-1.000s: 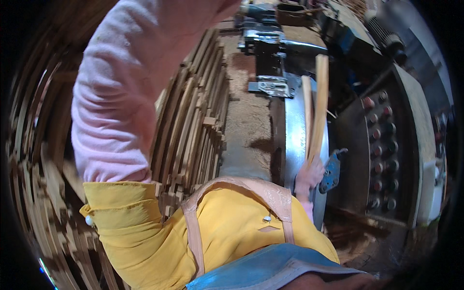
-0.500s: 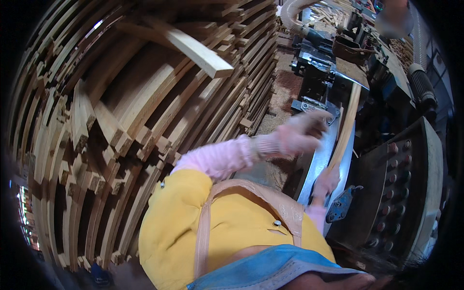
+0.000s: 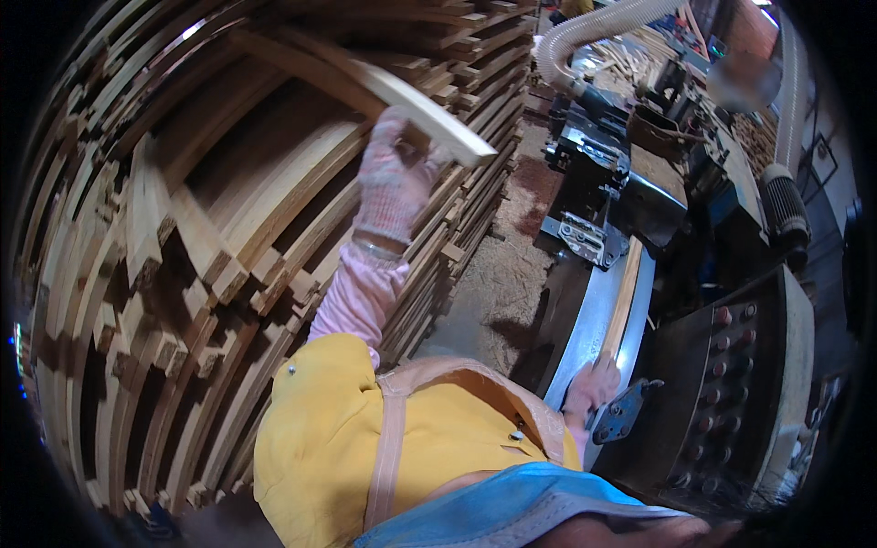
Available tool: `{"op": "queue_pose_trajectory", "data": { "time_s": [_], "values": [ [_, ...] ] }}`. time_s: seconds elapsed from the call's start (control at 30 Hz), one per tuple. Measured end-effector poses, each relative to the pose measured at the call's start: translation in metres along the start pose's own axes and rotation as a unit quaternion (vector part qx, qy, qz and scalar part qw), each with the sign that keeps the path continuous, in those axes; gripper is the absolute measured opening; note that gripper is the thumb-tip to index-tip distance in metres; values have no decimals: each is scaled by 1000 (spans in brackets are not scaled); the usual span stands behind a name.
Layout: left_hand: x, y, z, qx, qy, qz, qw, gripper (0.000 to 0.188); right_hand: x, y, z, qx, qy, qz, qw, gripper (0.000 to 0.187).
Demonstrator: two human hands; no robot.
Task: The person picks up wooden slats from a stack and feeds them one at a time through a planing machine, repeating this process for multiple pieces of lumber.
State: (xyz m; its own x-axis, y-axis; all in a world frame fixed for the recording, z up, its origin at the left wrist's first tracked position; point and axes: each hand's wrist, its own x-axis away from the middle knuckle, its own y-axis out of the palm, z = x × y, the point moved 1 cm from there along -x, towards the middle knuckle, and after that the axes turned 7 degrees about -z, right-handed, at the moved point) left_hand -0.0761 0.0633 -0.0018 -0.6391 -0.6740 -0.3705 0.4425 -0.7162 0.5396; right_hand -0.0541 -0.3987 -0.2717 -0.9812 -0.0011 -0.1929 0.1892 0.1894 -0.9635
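Observation:
My left hand (image 3: 397,178), in a pale knitted glove, is raised to the wood stack on the left. Its fingers close round a pale wooden strip (image 3: 461,142) on top, whose near end sticks out to the right of the hand. Low on the right, my right hand (image 3: 592,385) rests on the metal machine bed (image 3: 577,340). It grips the near end of another wooden strip (image 3: 625,292), which lies lengthwise along the bed. That hand's fingers are partly hidden by their angle.
A blue metal bracket (image 3: 619,418) sits beside my right hand. Farther right stands a control panel (image 3: 731,384) with rows of buttons. Clamps (image 3: 585,237) and a ribbed hose (image 3: 553,59) belong to the machinery ahead. Sawdust (image 3: 489,279) covers the floor between stack and machine.
My left hand has swung from above the bed to the stack and taken hold of the top strip, whose end has shifted right. The far end of the right-hand strip now lies nearer me.

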Motion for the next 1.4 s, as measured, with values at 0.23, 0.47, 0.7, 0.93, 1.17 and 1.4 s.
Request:
{"op": "queue_pose_trajectory", "data": {
  "time_s": [0.23,0.47,0.7,0.93,1.17,1.4],
  "values": [
    [-27,22,3,-2,-108,42,993,75,-144,31,-18,-50,44,-111,992,38],
    [-80,7,-80,56,-72,3,996,39,-168,-88,-146,-499,-217,-74,836,56],
    [76,55,-94,95,-166,-255,948,31,-111,-177,-206,-419,-464,-84,776,83],
    [150,72,-178,-43,-405,-254,877,39,8,-58,-81,-324,-138,-23,936,78],
    [161,59,-212,-313,-336,-328,825,38,127,-19,13,3,114,-81,990,48],
    [155,40,-170,-413,-313,-289,805,46,-89,32,-6,45,28,-19,998,32]
  ]
}}
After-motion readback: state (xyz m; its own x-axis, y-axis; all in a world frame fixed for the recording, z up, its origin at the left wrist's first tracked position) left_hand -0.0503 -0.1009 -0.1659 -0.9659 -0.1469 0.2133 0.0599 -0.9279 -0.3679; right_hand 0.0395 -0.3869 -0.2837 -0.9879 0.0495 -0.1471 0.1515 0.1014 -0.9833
